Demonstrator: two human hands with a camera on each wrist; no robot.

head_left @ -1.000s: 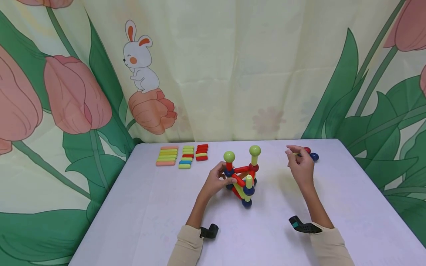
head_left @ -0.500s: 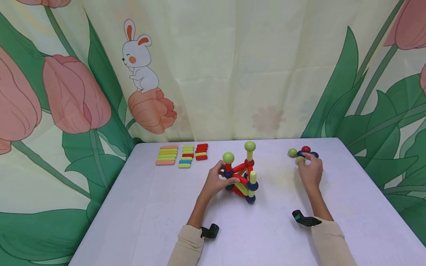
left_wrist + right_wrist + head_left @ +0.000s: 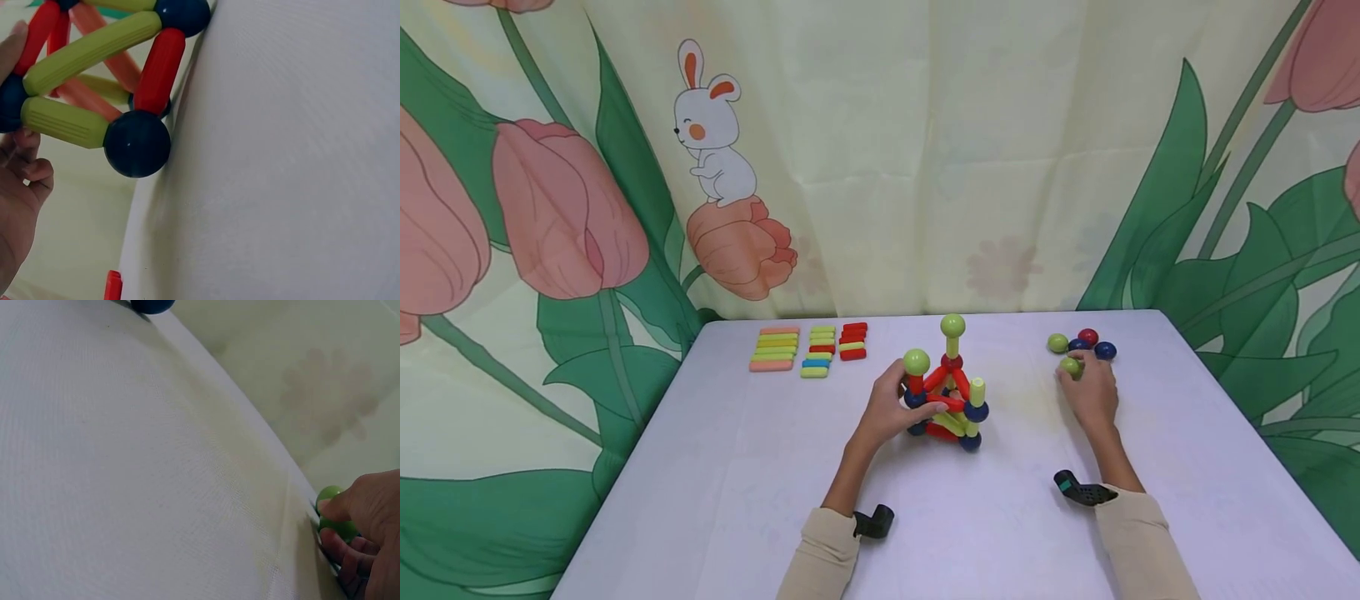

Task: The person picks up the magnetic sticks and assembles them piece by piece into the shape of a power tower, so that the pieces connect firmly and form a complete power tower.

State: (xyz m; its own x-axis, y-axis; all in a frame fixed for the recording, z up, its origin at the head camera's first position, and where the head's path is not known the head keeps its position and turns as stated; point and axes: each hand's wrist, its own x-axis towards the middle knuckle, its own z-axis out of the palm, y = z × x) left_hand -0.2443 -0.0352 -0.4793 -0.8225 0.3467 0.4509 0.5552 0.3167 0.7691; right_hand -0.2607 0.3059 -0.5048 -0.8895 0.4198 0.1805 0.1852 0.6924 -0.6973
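Observation:
My left hand (image 3: 886, 407) holds a magnetic stick-and-ball structure (image 3: 946, 402) by its left side, thumb across the front. Red, light green and orange sticks join dark blue balls and a red ball. Two posts carry green balls on top; a third, bare light green stick (image 3: 977, 390) points up at the right. In the left wrist view, the structure's blue corner ball (image 3: 137, 144) shows close up, with part of the hand at the left edge. My right hand (image 3: 1092, 395) pinches a light green ball (image 3: 1071, 367) between thumb and fingers at the right, also visible as a green ball (image 3: 339, 527) in the right wrist view.
Beyond the right hand lie another green ball (image 3: 1057, 342), a red ball (image 3: 1087, 336) and blue balls (image 3: 1105, 351). Rows of long sticks (image 3: 775, 348), short sticks (image 3: 820, 352) and mostly red sticks (image 3: 853, 342) lie back left. A printed curtain (image 3: 865, 208) hangs behind the table.
My right hand has come down at the loose balls and taken hold of a green one. The structure has turned in my left hand, its far post shifting left and its bare post right.

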